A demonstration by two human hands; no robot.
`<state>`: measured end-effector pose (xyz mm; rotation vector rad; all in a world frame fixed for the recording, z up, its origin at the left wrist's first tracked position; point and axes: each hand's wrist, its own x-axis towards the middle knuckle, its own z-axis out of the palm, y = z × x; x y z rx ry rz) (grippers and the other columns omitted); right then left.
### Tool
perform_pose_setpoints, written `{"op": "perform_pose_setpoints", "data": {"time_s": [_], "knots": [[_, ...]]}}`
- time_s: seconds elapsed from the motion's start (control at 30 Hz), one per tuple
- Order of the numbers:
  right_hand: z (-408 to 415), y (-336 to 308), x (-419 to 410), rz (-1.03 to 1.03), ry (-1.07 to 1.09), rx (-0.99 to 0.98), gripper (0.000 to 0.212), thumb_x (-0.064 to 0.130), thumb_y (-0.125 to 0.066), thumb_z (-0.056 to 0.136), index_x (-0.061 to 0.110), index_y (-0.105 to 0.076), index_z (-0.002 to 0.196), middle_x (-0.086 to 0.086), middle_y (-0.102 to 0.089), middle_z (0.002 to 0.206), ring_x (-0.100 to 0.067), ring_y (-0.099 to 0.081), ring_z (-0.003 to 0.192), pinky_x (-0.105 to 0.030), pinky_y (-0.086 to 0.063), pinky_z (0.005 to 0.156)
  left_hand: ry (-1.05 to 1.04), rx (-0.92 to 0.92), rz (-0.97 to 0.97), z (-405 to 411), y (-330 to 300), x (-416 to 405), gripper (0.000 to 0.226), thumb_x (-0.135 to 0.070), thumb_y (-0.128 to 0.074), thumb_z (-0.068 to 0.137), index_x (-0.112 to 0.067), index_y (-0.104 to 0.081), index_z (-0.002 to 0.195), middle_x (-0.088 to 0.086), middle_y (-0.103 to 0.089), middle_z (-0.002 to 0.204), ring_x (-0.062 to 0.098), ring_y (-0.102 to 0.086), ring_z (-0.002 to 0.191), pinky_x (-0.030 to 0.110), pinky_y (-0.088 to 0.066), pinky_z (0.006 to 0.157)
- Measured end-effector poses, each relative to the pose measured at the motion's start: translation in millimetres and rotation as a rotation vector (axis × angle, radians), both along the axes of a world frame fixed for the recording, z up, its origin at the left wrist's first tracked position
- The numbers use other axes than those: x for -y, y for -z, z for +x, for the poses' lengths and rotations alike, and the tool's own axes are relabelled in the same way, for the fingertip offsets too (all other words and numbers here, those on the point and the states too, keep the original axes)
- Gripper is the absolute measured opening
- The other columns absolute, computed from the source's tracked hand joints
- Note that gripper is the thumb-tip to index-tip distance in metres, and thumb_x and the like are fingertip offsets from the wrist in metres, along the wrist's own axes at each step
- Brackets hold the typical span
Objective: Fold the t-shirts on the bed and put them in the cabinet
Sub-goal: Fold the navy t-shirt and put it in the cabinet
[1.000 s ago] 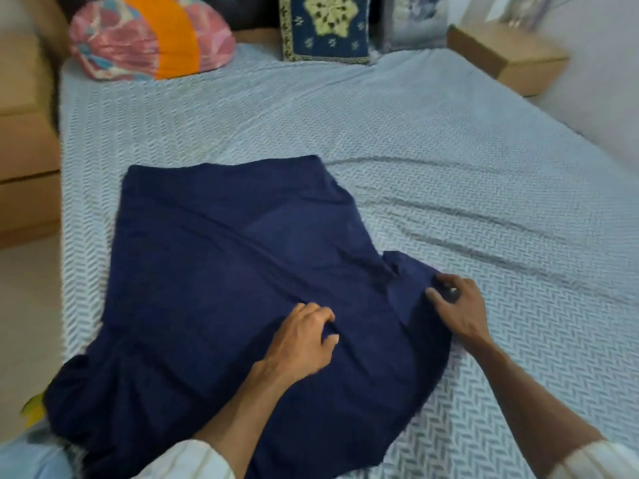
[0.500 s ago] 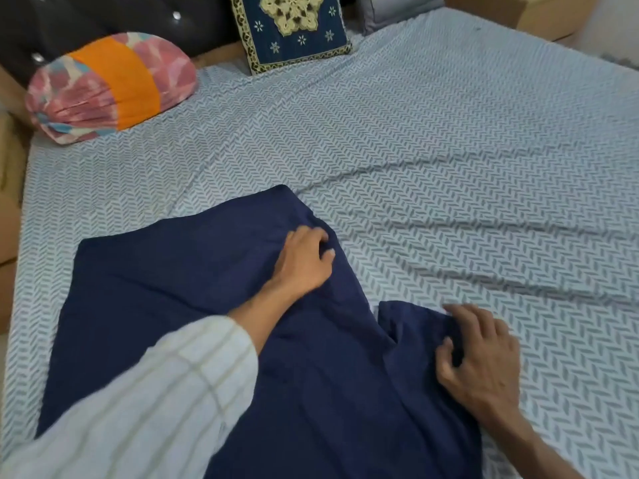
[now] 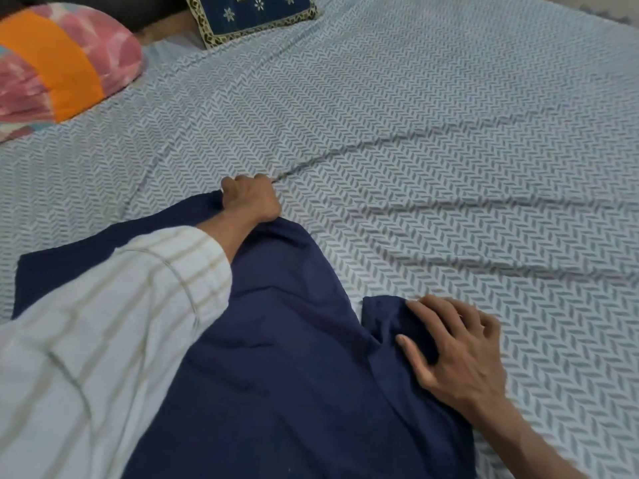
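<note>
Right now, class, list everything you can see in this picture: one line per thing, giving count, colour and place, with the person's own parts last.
t-shirt: one, navy blue, spread on the near part of the bed, partly under the left arm.
bedsheet: one, pale grey-blue with a herringbone print, covering the bed, creased on the right.
round pillow: one, pink patterned with an orange band, far left corner.
square cushion: one, dark blue with a gold patterned border, top centre, cut off by the frame.
sleeve: one, white with beige stripes, on the left arm.
left hand: one, fingers curled, gripping the far corner of the t-shirt.
right hand: one, fingers spread, pressing on the t-shirt's short sleeve near its right edge.
</note>
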<state>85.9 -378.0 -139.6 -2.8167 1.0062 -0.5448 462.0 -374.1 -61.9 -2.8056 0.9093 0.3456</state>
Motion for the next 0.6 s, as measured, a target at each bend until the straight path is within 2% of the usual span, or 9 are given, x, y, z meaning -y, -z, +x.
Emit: {"op": "perform_pose_setpoints", "data": {"time_s": [0.07, 0.13, 0.23, 0.3, 0.4, 0.5, 0.6], "knots": [[1, -2, -2, 0.006, 0.012, -0.015, 0.051, 0.056, -0.054, 0.085, 0.023, -0.068, 0.122, 0.003, -0.063, 0.126, -0.028, -0.058, 0.111, -0.047, -0.039, 0.087, 0.052, 0.01, 0.018, 5, -5, -6, 0.04, -0.01, -0.052, 0.088, -0.008, -0.05, 0.128, 0.018, -0.052, 0.126, 0.037, -0.037, 0.124, 0.04, -0.042, 0.084], [2, -3, -2, 0.013, 0.023, -0.023, 0.051, 0.056, -0.054, 0.085, 0.023, -0.068, 0.122, 0.003, -0.063, 0.125, -0.028, -0.058, 0.11, -0.047, -0.039, 0.087, 0.079, 0.052, -0.006, 8, -11, -10, 0.033, -0.004, -0.05, 0.089, -0.008, -0.053, 0.122, 0.018, -0.055, 0.121, 0.037, -0.038, 0.123, 0.039, -0.042, 0.077], [3, -2, -3, 0.01, 0.036, -0.005, 0.049, 0.054, -0.054, 0.084, 0.023, -0.069, 0.12, 0.002, -0.063, 0.122, -0.029, -0.057, 0.106, -0.048, -0.04, 0.086, 0.103, 0.15, -0.123, 11, -25, -9, 0.028, -0.002, -0.049, 0.092, -0.003, -0.058, 0.118, 0.021, -0.057, 0.12, 0.037, -0.046, 0.121, 0.043, -0.048, 0.085], [4, -1, -3, -0.01, 0.055, 0.036, 0.044, 0.049, -0.054, 0.085, 0.022, -0.07, 0.115, 0.001, -0.064, 0.116, -0.029, -0.057, 0.102, -0.048, -0.04, 0.085, 0.084, 0.175, -0.301, 14, -31, -3, 0.023, -0.006, -0.05, 0.093, -0.009, -0.062, 0.113, 0.02, -0.057, 0.117, 0.036, -0.051, 0.113, 0.045, -0.05, 0.087], [6, 1, -5, -0.054, 0.091, 0.113, 0.029, 0.036, -0.052, 0.086, 0.018, -0.071, 0.099, 0.0, -0.064, 0.103, -0.03, -0.055, 0.096, -0.047, -0.04, 0.082, -0.049, 0.041, -0.596, 23, -30, 11, 0.02, -0.007, -0.048, 0.092, -0.019, -0.062, 0.1, 0.011, -0.062, 0.107, 0.031, -0.057, 0.1, 0.043, -0.051, 0.081], [7, 2, -3, -0.047, 0.134, 0.142, 0.02, 0.03, -0.05, 0.082, 0.016, -0.065, 0.081, 0.0, -0.06, 0.086, -0.029, -0.051, 0.087, -0.045, -0.038, 0.078, -0.125, -0.067, -0.711, 27, -22, 27, 0.019, -0.005, -0.044, 0.092, -0.018, -0.056, 0.098, 0.006, -0.062, 0.097, 0.03, -0.062, 0.089, 0.044, -0.056, 0.075], [4, 4, -1, -0.009, 0.129, 0.136, 0.017, 0.028, -0.048, 0.072, 0.014, -0.057, 0.07, 0.0, -0.052, 0.075, -0.028, -0.046, 0.078, -0.042, -0.034, 0.075, -0.2, -0.153, -0.726, 26, -9, 39, 0.018, -0.003, -0.042, 0.093, -0.016, -0.051, 0.1, 0.009, -0.06, 0.099, 0.033, -0.067, 0.078, 0.038, -0.057, 0.049]]}}
